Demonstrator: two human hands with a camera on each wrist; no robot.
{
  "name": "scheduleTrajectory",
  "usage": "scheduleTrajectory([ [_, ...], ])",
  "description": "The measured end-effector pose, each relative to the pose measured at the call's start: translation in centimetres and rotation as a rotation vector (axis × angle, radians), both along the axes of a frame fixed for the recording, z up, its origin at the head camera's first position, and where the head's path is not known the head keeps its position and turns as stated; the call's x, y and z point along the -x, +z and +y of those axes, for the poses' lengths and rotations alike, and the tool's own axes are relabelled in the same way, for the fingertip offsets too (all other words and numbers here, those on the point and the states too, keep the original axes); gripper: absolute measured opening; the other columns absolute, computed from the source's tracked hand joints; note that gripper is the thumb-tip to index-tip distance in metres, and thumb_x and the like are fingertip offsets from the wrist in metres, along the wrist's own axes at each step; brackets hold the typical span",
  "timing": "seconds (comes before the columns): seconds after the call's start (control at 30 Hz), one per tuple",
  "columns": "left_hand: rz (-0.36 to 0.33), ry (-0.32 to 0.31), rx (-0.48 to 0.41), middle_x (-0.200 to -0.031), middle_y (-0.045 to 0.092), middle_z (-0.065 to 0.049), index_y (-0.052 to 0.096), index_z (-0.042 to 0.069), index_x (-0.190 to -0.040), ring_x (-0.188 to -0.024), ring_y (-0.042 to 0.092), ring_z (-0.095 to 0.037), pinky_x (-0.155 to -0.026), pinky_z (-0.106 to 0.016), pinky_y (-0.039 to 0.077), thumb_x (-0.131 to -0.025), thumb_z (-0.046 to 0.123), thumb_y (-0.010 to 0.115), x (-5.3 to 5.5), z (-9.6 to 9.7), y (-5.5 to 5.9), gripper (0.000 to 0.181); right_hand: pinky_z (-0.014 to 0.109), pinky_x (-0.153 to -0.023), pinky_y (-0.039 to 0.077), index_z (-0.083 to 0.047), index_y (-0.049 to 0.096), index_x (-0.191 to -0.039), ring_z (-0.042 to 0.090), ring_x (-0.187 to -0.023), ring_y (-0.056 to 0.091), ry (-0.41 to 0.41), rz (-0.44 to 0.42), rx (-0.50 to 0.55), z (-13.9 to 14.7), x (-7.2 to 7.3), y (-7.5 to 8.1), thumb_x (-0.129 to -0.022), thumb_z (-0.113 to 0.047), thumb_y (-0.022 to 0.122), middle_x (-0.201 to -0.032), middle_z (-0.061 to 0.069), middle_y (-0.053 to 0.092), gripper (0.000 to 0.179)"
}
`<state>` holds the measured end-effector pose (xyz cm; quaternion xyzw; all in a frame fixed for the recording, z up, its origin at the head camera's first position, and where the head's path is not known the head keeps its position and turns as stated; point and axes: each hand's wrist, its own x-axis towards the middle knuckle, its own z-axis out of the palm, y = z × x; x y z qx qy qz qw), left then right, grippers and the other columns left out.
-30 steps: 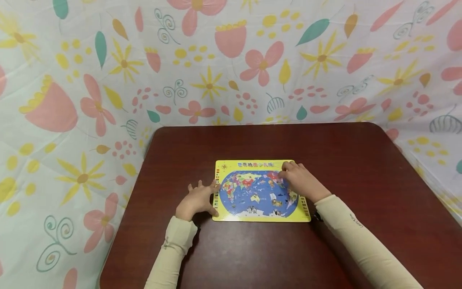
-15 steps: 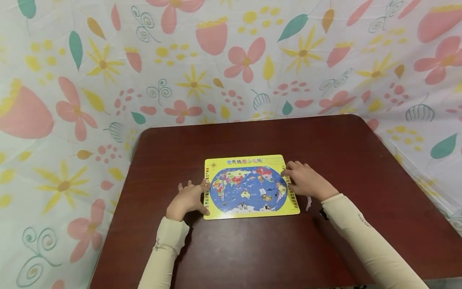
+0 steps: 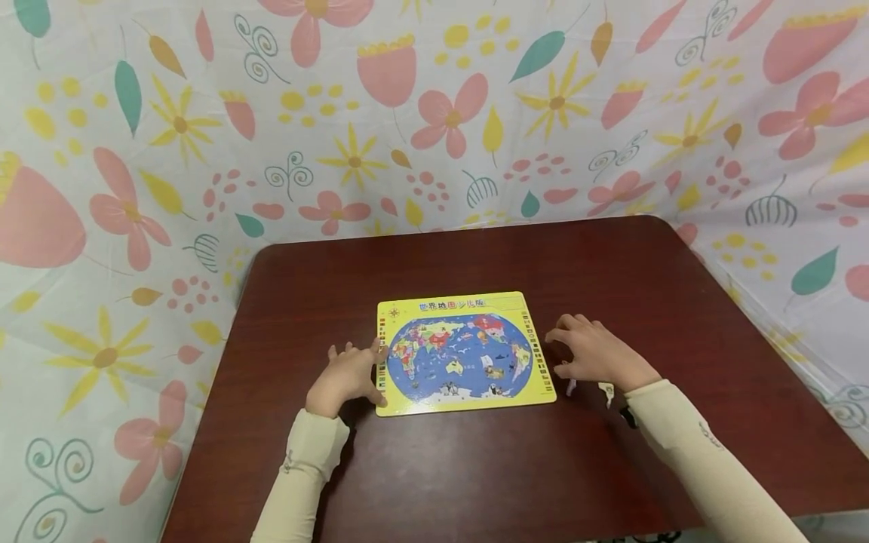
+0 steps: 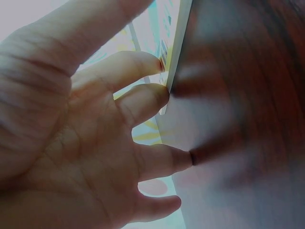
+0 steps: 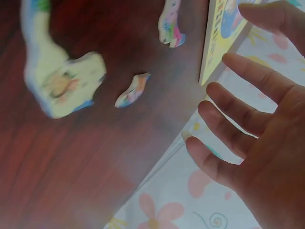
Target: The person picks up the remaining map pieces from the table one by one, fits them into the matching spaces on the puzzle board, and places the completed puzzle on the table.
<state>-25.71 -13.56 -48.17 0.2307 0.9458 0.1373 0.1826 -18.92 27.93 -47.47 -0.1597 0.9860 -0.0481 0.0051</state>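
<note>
A yellow-bordered world map puzzle board (image 3: 465,404) with a blue ocean lies flat on the table. My left hand (image 3: 342,383) is at its left edge, fingers spread, and the left wrist view shows fingertips against the board's edge. Just right of the board hovers my right hand (image 3: 603,353), its fingers loosely bent and holding nothing. Loose puzzle pieces lie under and beside that hand: a long pale piece (image 5: 71,88), a small curved piece (image 5: 133,90) and a pink and green piece (image 5: 170,24). From the head, part of a pale piece (image 3: 607,392) shows below the right palm.
The dark red-brown table (image 3: 434,483) has rounded far corners. A white flowered cloth (image 3: 421,136) hangs behind it and along both sides. Some dark cord-like things (image 3: 657,537) show past the table's near edge.
My right hand has moved from the map's upper right part to the table right of the board, uncovering loose pieces there. The left hand stays at the board's left edge. The head view has shifted.
</note>
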Motion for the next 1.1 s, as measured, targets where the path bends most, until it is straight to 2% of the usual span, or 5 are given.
scheduleTrajectory([
  [0.27, 0.013, 0.0, -0.011, -0.147, 0.031, -0.008, 0.047, 0.018, -0.137, -0.127, 0.021, -0.055, -0.099, -0.07, 0.006, -0.056, 0.033, 0.088, 0.0, 0.0, 0.1, 0.092, 0.044, -0.071, 0.038, -0.017, 0.068, -0.102, 0.02, -0.087, 0.044, -0.041, -0.03, 0.032, 0.9, -1.9, -0.8, -0.06, -0.044, 0.081, -0.095, -0.002, 0.051, 0.052],
  [0.6, 0.004, 0.001, -0.04, -0.147, 0.031, -0.007, 0.047, 0.019, -0.137, -0.128, 0.018, -0.056, -0.098, -0.07, 0.003, -0.055, 0.032, 0.089, -0.1, -0.2, -0.1, 0.093, 0.048, -0.074, 0.039, -0.016, 0.067, -0.106, 0.024, -0.093, 0.046, -0.056, -0.042, 0.046, 1.5, -2.9, -1.7, -0.051, -0.051, 0.083, -0.1, 0.001, 0.052, 0.067],
  [0.87, 0.006, -0.008, -0.047, -0.148, 0.03, -0.007, 0.047, 0.019, -0.137, -0.128, 0.017, -0.056, -0.098, -0.07, 0.003, -0.057, 0.032, 0.088, 0.0, -0.2, -0.2, 0.091, 0.047, -0.072, 0.04, -0.015, 0.067, -0.106, 0.024, -0.091, 0.046, -0.06, -0.022, 0.051, 1.8, -3.2, -2.0, -0.06, -0.057, 0.077, -0.1, 0.003, 0.052, 0.063],
  [1.1, -0.001, 0.007, -0.041, -0.148, 0.029, -0.007, 0.045, 0.02, -0.138, -0.129, 0.016, -0.055, -0.098, -0.071, 0.003, -0.058, 0.033, 0.088, -0.2, -0.3, -0.3, 0.092, 0.044, -0.069, 0.038, -0.013, 0.066, -0.103, 0.023, -0.088, 0.045, -0.03, 0.042, 0.039, 1.6, -3.2, -2.3, -0.067, -0.056, 0.074, -0.095, 0.002, 0.052, 0.057],
])
